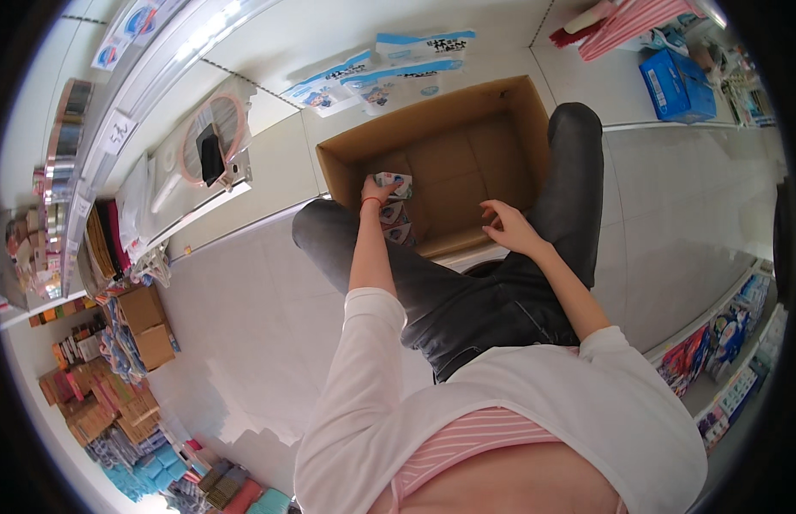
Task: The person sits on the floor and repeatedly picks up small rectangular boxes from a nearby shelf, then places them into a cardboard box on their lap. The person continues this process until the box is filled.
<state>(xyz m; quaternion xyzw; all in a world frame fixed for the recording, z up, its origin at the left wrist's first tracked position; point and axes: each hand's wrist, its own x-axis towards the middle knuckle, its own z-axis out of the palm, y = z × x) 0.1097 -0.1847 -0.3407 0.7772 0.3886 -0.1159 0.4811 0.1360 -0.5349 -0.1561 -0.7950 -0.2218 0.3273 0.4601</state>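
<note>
Legs in dark trousers [576, 176] flank the near part of the cardboard box [466, 154]. Over the box's near right part hangs the right hand [509, 227], its fingers parted and loosely curled with nothing between them. Two small packs [398, 233] lie inside, by the box's left wall toward its near left corner. Just beyond them, by the same wall, the left hand [374, 192] pinches a small white pack [396, 182] between thumb and fingers; whether it touches its neighbour cannot be told.

Good handling here likely means a light grip on the pack's edges, its sides kept square with the row, and knuckles clear of the box's left wall. The free hand could usefully steady the box's near edge. Past the box's far wall lie blue-and-white bags [406, 84]; farther off, to the box's right, sits a blue carton [672, 86].
</note>
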